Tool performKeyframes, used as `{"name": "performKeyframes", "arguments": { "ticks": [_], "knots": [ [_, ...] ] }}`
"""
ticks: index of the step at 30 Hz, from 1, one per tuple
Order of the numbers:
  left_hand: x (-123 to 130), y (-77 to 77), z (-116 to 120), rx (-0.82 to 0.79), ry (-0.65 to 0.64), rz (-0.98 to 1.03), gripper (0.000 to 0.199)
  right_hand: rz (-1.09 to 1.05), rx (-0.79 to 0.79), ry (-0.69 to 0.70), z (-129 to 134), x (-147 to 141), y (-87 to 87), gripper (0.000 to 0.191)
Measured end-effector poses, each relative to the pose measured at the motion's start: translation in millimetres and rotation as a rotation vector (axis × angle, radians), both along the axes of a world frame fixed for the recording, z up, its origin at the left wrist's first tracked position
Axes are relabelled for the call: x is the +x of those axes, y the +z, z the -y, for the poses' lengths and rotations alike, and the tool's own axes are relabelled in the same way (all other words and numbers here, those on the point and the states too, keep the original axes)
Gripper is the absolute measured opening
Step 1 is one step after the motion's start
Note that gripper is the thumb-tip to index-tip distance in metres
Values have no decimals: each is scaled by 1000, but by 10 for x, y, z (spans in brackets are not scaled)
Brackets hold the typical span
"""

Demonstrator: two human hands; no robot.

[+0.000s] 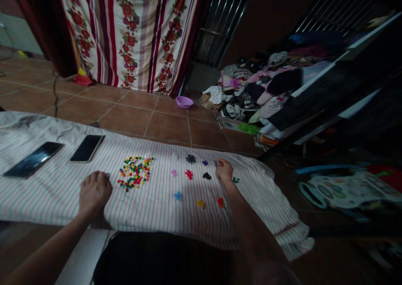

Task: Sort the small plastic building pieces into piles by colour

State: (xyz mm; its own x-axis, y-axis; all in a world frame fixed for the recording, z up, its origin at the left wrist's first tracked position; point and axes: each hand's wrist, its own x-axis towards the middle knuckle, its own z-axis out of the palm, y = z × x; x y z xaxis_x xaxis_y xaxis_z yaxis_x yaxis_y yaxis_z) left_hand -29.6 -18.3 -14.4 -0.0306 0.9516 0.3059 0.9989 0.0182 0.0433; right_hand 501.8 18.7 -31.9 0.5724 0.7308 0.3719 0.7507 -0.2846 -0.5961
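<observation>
My right hand (225, 170) reaches to the right part of the cloth with its fingertips pinched together over a few small grey bead-like pieces (216, 163); whether one is between them is hidden. Curled on the cloth, my left hand (95, 191) rests left of a mixed pile of coloured beads (135, 173); a tiny pale spot shows by its fingertips. Between the hands lie small one-colour groups: white (175, 156), dark grey (190, 159), dark blue (205, 163), pink (173, 173), red (189, 175), black (207, 175), light blue (178, 196), yellow (200, 203) and orange-red (220, 202). Green beads (235, 180) lie beside my right wrist.
Two phones (34, 159) lie at the left of the striped cloth (150, 214), which covers a low surface. Beyond it are a tiled floor (125, 117), a purple basin (184, 102), a floral curtain (135, 38) and a heap of clothes (260, 82). A toy panel (348, 188) stands at right.
</observation>
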Motion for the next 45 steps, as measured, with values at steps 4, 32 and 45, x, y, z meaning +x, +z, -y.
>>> {"name": "performKeyframes", "arguments": {
  "ticks": [4,32,45],
  "knots": [
    [7,2,-8,-18,9,2,27,19,-50,-22,-62,108,-3,30],
    [-6,-49,-29,8,3,-4,29,336,-289,66,-95,105,43,41],
    [-42,-100,-64,11,-2,26,30,238,-115,137,-60,-271,87,37]
  ]
}}
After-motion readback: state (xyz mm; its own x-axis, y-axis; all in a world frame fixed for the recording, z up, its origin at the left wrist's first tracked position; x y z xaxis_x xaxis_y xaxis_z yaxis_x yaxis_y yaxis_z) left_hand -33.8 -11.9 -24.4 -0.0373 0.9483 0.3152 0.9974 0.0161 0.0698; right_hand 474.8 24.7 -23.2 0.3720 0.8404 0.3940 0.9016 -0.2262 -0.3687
